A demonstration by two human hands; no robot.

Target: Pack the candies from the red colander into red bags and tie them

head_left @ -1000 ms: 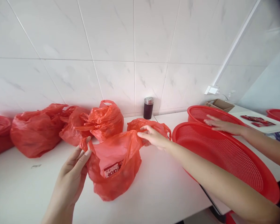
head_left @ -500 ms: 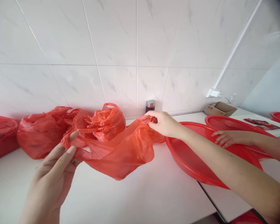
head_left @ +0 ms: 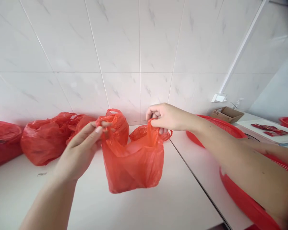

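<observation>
A red plastic bag hangs in the air above the white table, held by its two handles. My left hand pinches the left handle between thumb and fingers. My right hand grips the right handle. The bag's mouth is pulled apart between my hands; what lies inside is hidden.
Several more filled red bags lie along the tiled wall at the left, one right behind the held bag. A large red mesh basket sits at the right, under my right forearm. A small cardboard box and red packets lie further right.
Both hands lifted the bag off the table and brought its handles closer together. The other person's hand on the basket is out of sight. The dark jar is hidden behind my right hand.
</observation>
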